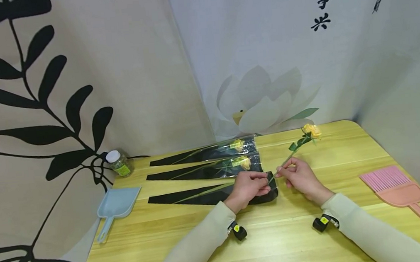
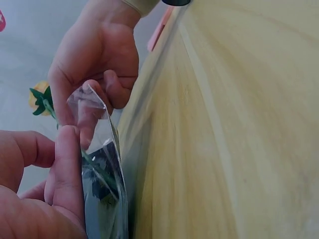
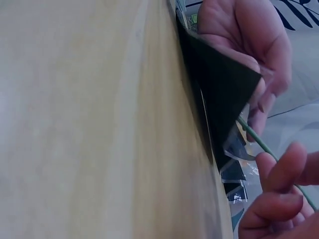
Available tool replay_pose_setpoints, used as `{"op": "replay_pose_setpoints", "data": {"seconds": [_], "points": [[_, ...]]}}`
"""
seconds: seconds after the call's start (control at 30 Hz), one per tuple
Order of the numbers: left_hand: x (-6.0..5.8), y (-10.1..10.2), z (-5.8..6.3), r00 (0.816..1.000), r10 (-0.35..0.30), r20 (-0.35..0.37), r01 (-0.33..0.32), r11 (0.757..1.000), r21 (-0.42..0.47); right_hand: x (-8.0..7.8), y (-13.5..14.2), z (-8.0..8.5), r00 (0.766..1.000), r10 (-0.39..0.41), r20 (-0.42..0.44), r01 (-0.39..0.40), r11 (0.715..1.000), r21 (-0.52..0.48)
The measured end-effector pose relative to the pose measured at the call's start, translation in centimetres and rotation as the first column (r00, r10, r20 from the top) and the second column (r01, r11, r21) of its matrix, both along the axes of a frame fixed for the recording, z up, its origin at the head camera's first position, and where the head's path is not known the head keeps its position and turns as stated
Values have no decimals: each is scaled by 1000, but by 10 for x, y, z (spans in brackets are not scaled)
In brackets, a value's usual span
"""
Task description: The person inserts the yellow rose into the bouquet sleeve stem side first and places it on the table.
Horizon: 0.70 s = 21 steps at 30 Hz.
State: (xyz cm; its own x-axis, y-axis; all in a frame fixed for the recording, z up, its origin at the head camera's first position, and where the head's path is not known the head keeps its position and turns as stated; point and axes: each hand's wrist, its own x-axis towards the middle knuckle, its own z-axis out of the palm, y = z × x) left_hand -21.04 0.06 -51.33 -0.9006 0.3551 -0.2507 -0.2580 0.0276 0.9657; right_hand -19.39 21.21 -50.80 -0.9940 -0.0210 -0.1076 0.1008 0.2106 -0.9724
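Observation:
In the head view my right hand [image 1: 302, 177] pinches the green stem [image 1: 285, 160] of a yellow rose [image 1: 312, 131], bloom pointing up and away to the right. My left hand [image 1: 250, 187] grips the wide end of a black-and-clear flower sleeve [image 1: 197, 194] that lies on the table. The stem's lower part slants into the sleeve's mouth, as the right wrist view shows beside the raised black flap [image 3: 219, 74]. Clear film [image 2: 94, 97] stands up between both hands in the left wrist view. Part of the sleeve is hidden under my left hand.
Behind lie two sleeves [image 1: 197, 153] with a yellow rose in each. On the left are a blue dustpan [image 1: 118, 202] and a white-lidded jar [image 1: 121, 163]. A pink dustpan-shaped tool [image 1: 401, 193] with a ribbed end lies at the right edge of the wooden table [image 1: 279, 241].

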Motion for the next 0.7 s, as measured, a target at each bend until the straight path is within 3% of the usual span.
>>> {"op": "replay_pose_setpoints", "data": {"seconds": [0.4, 0.7], "points": [[0, 2, 1, 1000, 18, -25, -18, 1000, -12, 3, -11, -4, 999, 26, 29, -26, 1000, -6], [0, 2, -1, 1000, 25, -18, -23, 998, 63, 6, -19, -7, 997, 58, 42, -57, 998, -41]]}}
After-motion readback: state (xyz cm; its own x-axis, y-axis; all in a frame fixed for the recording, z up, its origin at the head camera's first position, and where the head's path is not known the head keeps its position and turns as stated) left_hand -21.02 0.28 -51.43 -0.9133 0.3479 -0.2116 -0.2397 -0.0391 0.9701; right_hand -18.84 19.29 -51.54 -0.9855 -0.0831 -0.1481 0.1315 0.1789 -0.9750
